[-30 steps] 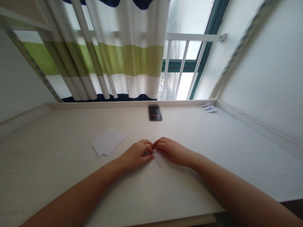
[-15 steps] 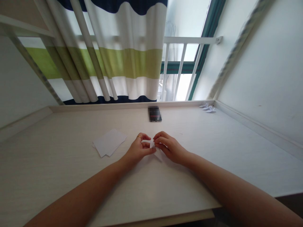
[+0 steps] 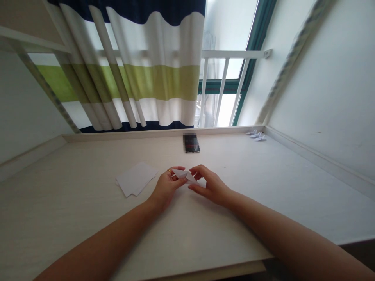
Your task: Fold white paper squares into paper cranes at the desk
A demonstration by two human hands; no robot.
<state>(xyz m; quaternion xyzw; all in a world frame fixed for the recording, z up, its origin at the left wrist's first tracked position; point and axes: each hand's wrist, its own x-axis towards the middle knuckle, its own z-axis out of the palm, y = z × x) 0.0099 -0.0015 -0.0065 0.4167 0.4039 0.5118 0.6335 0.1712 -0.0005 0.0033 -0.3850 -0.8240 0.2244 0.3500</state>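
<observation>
A small folded piece of white paper (image 3: 184,175) is held just above the pale wooden desk (image 3: 88,218), between both hands. My left hand (image 3: 165,188), with a ring on one finger, pinches the paper's left side. My right hand (image 3: 208,185) pinches its right side with fingertips and thumb. Both hands are closed on the paper near the middle of the desk.
A few loose white sheets (image 3: 135,178) lie left of the hands. A dark phone (image 3: 191,143) rests near the back edge. Small folded paper figures (image 3: 256,135) sit in the far right corner. Behind are a striped curtain (image 3: 140,70) and a window railing (image 3: 222,89).
The hands lifted the folded paper off the desk and turned it; one second ago they were pressing it flat. The view also tilted down slightly.
</observation>
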